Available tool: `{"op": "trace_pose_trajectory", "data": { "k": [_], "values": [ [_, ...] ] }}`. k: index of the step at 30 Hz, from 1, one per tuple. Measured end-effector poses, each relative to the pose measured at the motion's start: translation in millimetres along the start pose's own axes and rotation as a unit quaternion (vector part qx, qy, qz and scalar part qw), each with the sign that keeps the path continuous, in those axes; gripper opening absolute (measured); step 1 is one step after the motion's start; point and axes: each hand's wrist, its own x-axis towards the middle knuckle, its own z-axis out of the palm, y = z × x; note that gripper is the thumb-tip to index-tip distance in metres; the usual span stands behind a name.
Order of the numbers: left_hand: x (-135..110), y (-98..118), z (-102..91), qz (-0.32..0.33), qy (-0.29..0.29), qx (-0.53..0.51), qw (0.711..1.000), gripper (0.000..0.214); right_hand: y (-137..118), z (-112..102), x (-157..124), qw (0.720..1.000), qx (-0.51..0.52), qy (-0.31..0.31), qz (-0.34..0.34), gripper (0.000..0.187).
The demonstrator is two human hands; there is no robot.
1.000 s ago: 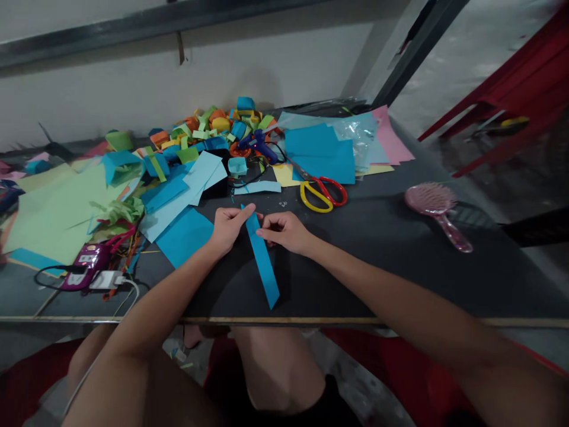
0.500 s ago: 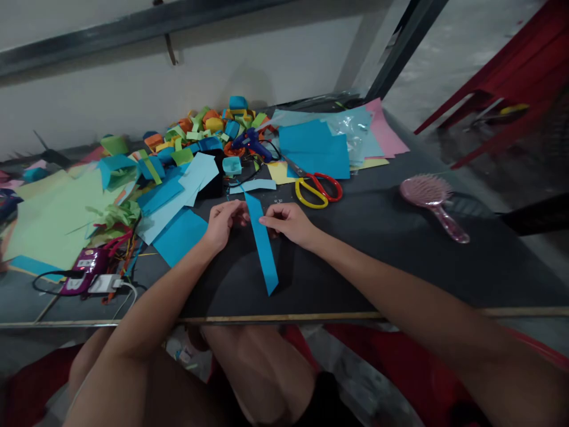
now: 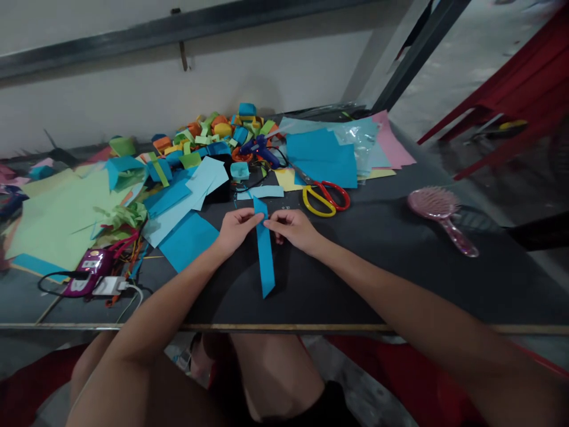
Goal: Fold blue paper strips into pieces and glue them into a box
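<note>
A long blue paper strip (image 3: 265, 258) lies on the dark table (image 3: 377, 273), its near end pointing toward me. My left hand (image 3: 236, 228) and my right hand (image 3: 291, 229) both pinch its far end from either side, fingers closed on the paper. Just beyond my hands lie a short pale-blue strip (image 3: 265, 191) and red-and-yellow scissors (image 3: 326, 197).
A heap of folded coloured paper pieces (image 3: 208, 136) and a blue glue gun (image 3: 262, 151) sit at the back. Blue sheets (image 3: 322, 157), green sheets (image 3: 57, 213), a pink hairbrush (image 3: 442, 216) and a purple device with cables (image 3: 86, 277) lie around. Red chairs (image 3: 511, 89) stand to the right.
Both hands have closed in on the strip's far end. The strip has turned so it lies straighter toward me, and its near end has drawn back from the table edge.
</note>
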Motion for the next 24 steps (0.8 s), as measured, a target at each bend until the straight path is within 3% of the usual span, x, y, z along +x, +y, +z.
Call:
{"op": "trace_pose_trajectory", "data": {
  "k": [7, 10, 14, 18, 24],
  "values": [
    [-4, 6, -1.0, -0.020, 0.033, 0.020, 0.999, 0.041, 1, 0, 1, 0.999, -0.031, -0.038, 0.013, 0.040],
    [-3, 8, -2.6, -0.023, 0.012, 0.008, 1.000, 0.043, -1, -4, 4, 0.996, -0.034, -0.080, 0.031, 0.040],
    [-5, 3, -3.8, -0.014, -0.022, 0.036, 0.999, 0.039, -7, -10, 2, 0.997, -0.008, -0.069, 0.017, 0.040],
    [-7, -1, -2.3, -0.004, 0.018, 0.057, 0.998, 0.035, -9, -10, -1, 0.992, -0.023, -0.118, -0.023, 0.040],
    [-6, 2, 1.8, 0.001, 0.067, 0.022, 0.998, 0.036, -4, -6, 2, 0.995, -0.048, -0.090, -0.006, 0.037]
  ]
}}
